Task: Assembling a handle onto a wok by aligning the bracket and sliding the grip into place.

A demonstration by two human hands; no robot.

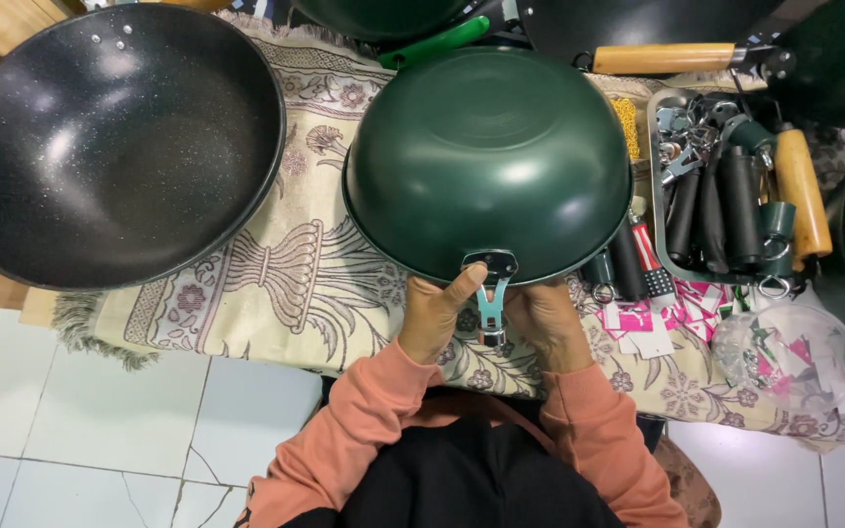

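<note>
Both hands meet at centre frame: left hand [439, 311] and right hand [547, 323] pinch the bracket [491, 293] projecting toward them from the inverted green wok [487, 161].

patterned cloth [276, 284] carries black wok [110, 147], green pan [486, 161], parts tray [659, 196].

Your left hand [437, 315] and right hand [552, 323] come out of salmon-orange sleeves [383, 411] above black clothing. Between them you have a bare silver bracket [492, 303] on a dark green pan [487, 161] with a glossy sheen. To your left lies a black wok [110, 147] speckled with fine white flecks. The cloth [295, 274] beneath is cream with a brown floral and vase pattern. In the grey tray [659, 186] you see black handles and tan wooden ones [800, 191]. Pink and white tags [657, 313] lie nearby.
</note>
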